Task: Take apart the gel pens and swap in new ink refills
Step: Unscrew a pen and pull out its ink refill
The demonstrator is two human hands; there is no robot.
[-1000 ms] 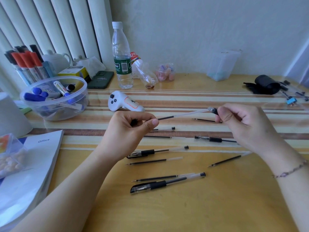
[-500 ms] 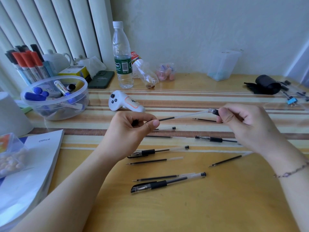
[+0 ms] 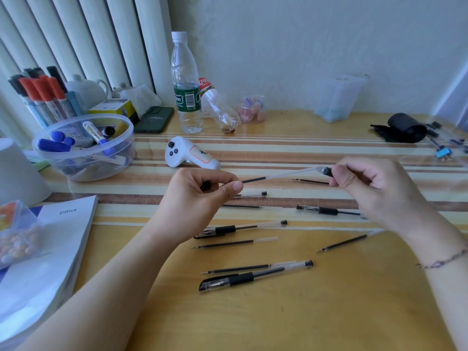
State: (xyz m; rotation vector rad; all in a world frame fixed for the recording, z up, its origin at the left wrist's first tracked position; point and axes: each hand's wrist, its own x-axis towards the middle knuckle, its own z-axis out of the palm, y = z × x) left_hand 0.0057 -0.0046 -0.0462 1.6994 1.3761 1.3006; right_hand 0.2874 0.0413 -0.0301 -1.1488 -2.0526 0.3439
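Head view. We see the left hand (image 3: 195, 201) pinching the grip end of a gel pen (image 3: 276, 176) between thumb and curled fingers, and the right hand (image 3: 374, 188) pinching its capped rear end; the pen is held level above the middle of the tabletop (image 3: 329, 312), the barrel clear and the dark refill visible inside. Below the hands lie further pens (image 3: 255, 274) and loose refills (image 3: 235, 243), scattered toward the centre and near edge. Toward the left edge stand a clear bowl (image 3: 83, 150) of markers and a book (image 3: 50, 249). Near the far edge stand a bottle (image 3: 186, 84) and a white controller (image 3: 190, 154).
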